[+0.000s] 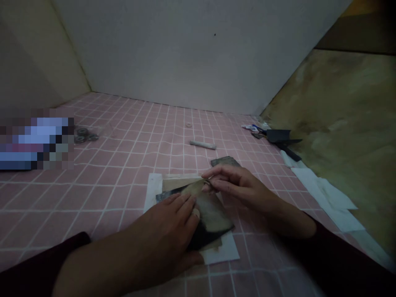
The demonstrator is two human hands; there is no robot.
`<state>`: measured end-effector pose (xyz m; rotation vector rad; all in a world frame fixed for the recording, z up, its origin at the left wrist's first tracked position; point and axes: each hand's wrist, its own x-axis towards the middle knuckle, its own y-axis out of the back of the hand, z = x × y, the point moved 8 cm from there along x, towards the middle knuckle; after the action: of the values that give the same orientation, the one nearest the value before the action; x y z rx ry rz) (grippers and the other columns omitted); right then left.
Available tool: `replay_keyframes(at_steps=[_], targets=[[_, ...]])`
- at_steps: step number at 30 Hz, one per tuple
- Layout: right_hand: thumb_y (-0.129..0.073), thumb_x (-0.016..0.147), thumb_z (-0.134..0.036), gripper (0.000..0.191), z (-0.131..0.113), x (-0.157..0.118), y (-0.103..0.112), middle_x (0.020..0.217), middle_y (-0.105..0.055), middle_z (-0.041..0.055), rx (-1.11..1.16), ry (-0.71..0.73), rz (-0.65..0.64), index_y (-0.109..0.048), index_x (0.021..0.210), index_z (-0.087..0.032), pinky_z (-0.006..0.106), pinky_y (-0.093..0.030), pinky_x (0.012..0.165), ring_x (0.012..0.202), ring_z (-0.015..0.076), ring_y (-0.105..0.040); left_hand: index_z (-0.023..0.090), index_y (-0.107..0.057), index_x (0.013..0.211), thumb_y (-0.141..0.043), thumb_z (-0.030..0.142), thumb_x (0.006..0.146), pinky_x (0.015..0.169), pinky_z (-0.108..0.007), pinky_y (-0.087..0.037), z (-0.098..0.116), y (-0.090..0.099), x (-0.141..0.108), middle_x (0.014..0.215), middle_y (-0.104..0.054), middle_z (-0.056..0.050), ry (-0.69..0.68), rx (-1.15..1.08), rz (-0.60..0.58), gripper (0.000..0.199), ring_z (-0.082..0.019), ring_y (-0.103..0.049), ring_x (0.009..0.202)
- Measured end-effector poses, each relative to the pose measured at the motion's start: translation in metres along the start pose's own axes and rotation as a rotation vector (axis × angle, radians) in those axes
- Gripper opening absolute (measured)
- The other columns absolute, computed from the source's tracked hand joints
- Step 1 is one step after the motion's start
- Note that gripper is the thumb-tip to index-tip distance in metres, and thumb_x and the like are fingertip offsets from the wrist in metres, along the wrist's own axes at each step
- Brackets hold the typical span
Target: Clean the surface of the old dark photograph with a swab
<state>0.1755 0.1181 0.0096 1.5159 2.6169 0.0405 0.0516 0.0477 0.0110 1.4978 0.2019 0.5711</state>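
Entry, one layered stack of sheets [198, 214] lying on a pink tiled surface [93, 185] with white grout lines, in the foreground between both hands. Its layers: a white rectangular card [154, 189] at the bottom, a beige paper sheet [176, 183], a black sheet [204, 238], and a pale tan fibrous layer [210, 212] on top, its curled tan flap [193, 189] lifted at the far edge. Left hand [161, 231], dark maroon sleeve [40, 260]: laid flat on the stack, grip released, fingers together and pressing from above. Right hand [238, 187]: grip clenched between thumb and fingertips on a small metal-looking piece [208, 184], too small to identify, touching the tan flap. Beyond the stack: a flat dark grey piece [225, 161] just behind the right hand, a grey cylindrical stick [202, 144], and a small round pale disc [188, 124]. To the right, an angular black object [281, 137] and loose white paper sheets [324, 198], beside a mottled olive-brown board [340, 123]. To the left, small dark rings [83, 134] beside a blurred patch [37, 138]. Behind all, a white wall [198, 53].
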Motion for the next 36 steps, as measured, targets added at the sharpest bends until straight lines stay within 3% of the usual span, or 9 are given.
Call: replay_keyframes(at_steps=[6,10,14,17,21,25,28,31,36], targets=[[-0.055,0.093,-0.029,0.022,-0.009,-0.005,-0.009,0.107,-0.066,0.0051,-0.243,0.143,-0.006,-0.064,0.114,-0.027,0.037,-0.051,0.090,0.099,0.0194,-0.065,0.008,-0.060,0.116,-0.051,0.052,0.089,0.104,-0.048,-0.044,0.001,-0.002,-0.002,0.127,-0.059,-0.019,0.025,-0.021,0.004,0.052,-0.033,-0.053,0.122],[-0.055,0.094,-0.028,0.023,-0.006,-0.005,-0.008,0.109,-0.065,0.0046,-0.161,0.122,-0.009,-0.062,0.116,-0.027,0.036,-0.050,0.092,0.105,0.0189,-0.063,0.008,-0.060,0.115,-0.052,0.050,0.088,0.104,-0.047,-0.043,0.000,-0.001,-0.002,0.126,-0.059,-0.019,0.028,-0.036,0.023,0.050,-0.032,-0.053,0.121],[-0.062,0.090,-0.028,0.026,-0.008,-0.004,0.001,0.088,-0.063,0.0006,-0.186,0.070,-0.033,-0.061,0.116,-0.024,0.026,-0.048,0.071,0.084,0.0140,-0.062,0.009,-0.061,0.113,-0.048,0.051,0.091,0.097,-0.049,-0.047,-0.002,0.000,0.001,0.117,-0.063,-0.018,0.010,-0.057,0.023,0.049,-0.033,-0.054,0.116],[-0.058,0.092,-0.030,0.022,-0.010,-0.005,0.005,0.073,-0.050,-0.0036,-0.288,0.016,-0.137,-0.060,0.113,-0.021,0.024,-0.038,0.057,0.065,0.0103,-0.048,0.013,-0.063,0.101,-0.047,0.040,0.094,0.089,-0.048,-0.049,-0.005,0.001,0.004,0.103,-0.064,-0.013,0.007,-0.075,0.024,0.032,-0.030,-0.057,0.107],[-0.052,0.095,-0.029,0.016,-0.010,-0.010,-0.003,0.077,-0.047,-0.0028,-0.420,-0.040,-0.285,-0.057,0.107,-0.019,0.024,-0.036,0.059,0.068,0.0111,-0.044,0.015,-0.062,0.090,-0.055,0.033,0.090,0.079,-0.044,-0.050,-0.012,-0.001,0.007,0.092,-0.060,-0.008,0.043,-0.150,-0.044,0.019,-0.025,-0.055,0.089],[-0.047,0.096,-0.022,0.007,-0.012,-0.017,-0.024,0.080,-0.050,-0.0020,-0.495,0.002,-0.376,-0.054,0.097,-0.018,0.023,-0.039,0.065,0.072,0.0106,-0.047,0.015,-0.060,0.091,-0.061,0.029,0.086,0.069,-0.036,-0.048,-0.020,0.001,0.008,0.094,-0.056,-0.008,0.083,-0.239,-0.053,0.015,-0.022,-0.052,0.085],[-0.048,0.094,-0.017,0.005,-0.013,-0.020,-0.033,0.079,-0.050,-0.0029,-0.547,0.040,-0.422,-0.053,0.096,-0.018,0.022,-0.038,0.063,0.068,0.0095,-0.045,0.016,-0.060,0.097,-0.065,0.034,0.083,0.069,-0.037,-0.048,-0.022,0.001,0.007,0.096,-0.055,-0.008,0.077,-0.267,-0.058,0.024,-0.023,-0.051,0.086],[-0.047,0.095,-0.018,0.006,-0.011,-0.017,-0.026,0.080,-0.050,-0.0019,-0.566,0.027,-0.400,-0.053,0.096,-0.016,0.023,-0.038,0.064,0.070,0.0102,-0.046,0.016,-0.058,0.106,-0.064,0.048,0.082,0.073,-0.042,-0.048,-0.018,0.000,0.006,0.102,-0.054,-0.010,0.061,-0.263,-0.089,0.040,-0.026,-0.051,0.091],[-0.045,0.096,-0.022,0.009,-0.004,-0.008,-0.017,0.077,-0.052,-0.0013,-0.516,-0.037,-0.398,-0.050,0.093,-0.015,0.023,-0.040,0.065,0.070,0.0109,-0.047,0.016,-0.056,0.104,-0.059,0.055,0.083,0.078,-0.048,-0.048,-0.013,-0.002,0.003,0.103,-0.053,-0.011,0.077,-0.192,-0.146,0.044,-0.029,-0.050,0.095]])
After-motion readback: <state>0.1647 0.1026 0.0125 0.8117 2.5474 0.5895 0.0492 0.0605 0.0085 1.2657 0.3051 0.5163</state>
